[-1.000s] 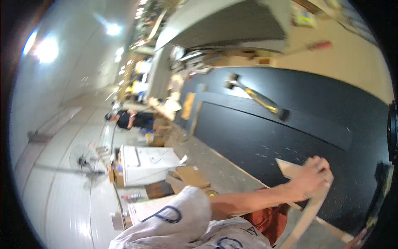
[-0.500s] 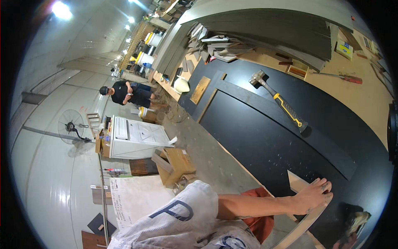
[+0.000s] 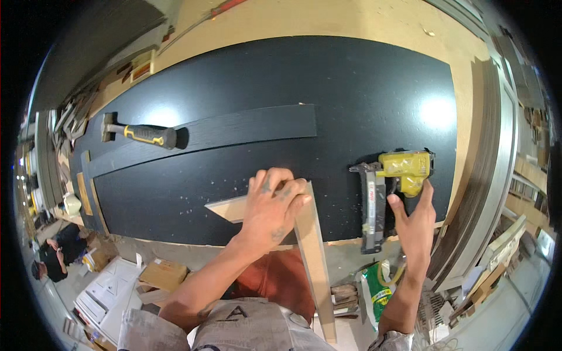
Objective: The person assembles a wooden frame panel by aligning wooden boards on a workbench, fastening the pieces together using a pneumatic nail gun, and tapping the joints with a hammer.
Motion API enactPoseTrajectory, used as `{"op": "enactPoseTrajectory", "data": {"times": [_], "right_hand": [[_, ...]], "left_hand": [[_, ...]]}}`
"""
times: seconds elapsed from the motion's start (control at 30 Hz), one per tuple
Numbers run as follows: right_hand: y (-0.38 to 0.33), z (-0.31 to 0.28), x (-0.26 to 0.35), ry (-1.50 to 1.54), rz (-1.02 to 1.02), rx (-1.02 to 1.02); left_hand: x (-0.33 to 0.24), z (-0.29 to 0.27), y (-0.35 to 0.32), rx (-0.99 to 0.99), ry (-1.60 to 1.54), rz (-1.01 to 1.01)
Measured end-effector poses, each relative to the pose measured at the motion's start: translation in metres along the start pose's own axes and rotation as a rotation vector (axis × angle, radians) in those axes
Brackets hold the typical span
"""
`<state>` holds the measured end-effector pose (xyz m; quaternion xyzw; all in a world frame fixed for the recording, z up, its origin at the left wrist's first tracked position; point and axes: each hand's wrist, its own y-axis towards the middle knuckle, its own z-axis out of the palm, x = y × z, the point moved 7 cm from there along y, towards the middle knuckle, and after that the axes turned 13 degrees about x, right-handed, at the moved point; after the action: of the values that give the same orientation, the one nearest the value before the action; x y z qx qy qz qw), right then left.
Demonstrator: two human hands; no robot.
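My left hand (image 3: 272, 207) is closed over the corner where two pale wooden strips meet. The shorter strip (image 3: 225, 207) has a slanted end and lies on a large black panel (image 3: 357, 88). From that corner the longer strip (image 3: 316, 269) runs past the panel's near edge toward my body. At the right, a yellow-green nail gun (image 3: 404, 165) with a dark magazine rests on the panel. My right hand (image 3: 415, 225) is at its lower yellow end, thumb and forefinger apart; the forefinger appears to touch it. The other fingers are partly hidden.
A hammer (image 3: 140, 133) with a black-yellow handle lies left on the panel, by a long black strip (image 3: 252, 126). A red-handled screwdriver (image 3: 225, 7) lies beyond. Stacked boards (image 3: 468, 193) stand right. A cardboard box (image 3: 164, 274) and a person (image 3: 55, 257) are lower left.
My view has swung right and down over the panel. My right hand and the nail gun, dim at the rim before, now show clearly. My left hand still grips the strips.
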<state>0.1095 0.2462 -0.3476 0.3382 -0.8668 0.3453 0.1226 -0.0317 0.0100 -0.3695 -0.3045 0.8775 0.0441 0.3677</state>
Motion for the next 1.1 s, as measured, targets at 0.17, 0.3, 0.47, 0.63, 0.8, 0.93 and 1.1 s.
{"op": "enactPoseTrajectory", "data": {"times": [0.17, 0.3, 0.47, 0.63, 0.8, 0.93, 1.1], "right_hand": [[-0.021, 0.014, 0.023, -0.048, -0.073, -0.025], [-0.023, 0.03, 0.041, 0.035, -0.103, -0.033], [-0.021, 0.03, 0.05, -0.002, -0.096, 0.011], [-0.021, 0.03, 0.05, 0.0, -0.105, 0.015], [-0.021, 0.029, 0.052, -0.012, -0.088, -0.016], [-0.019, 0.029, 0.051, -0.027, -0.116, -0.025], [-0.019, 0.03, 0.049, -0.023, -0.146, -0.025]], "left_hand": [[-0.003, 0.003, 0.0, 0.018, 0.029, 0.0], [0.003, -0.001, -0.005, 0.029, 0.023, -0.01], [0.003, -0.003, -0.005, 0.027, 0.041, -0.01], [0.003, -0.003, -0.005, 0.016, 0.035, -0.005], [0.002, -0.002, -0.004, 0.021, 0.025, -0.003], [0.003, -0.003, -0.005, 0.017, 0.039, -0.006], [0.003, -0.004, -0.005, 0.01, -0.002, 0.004]]}}
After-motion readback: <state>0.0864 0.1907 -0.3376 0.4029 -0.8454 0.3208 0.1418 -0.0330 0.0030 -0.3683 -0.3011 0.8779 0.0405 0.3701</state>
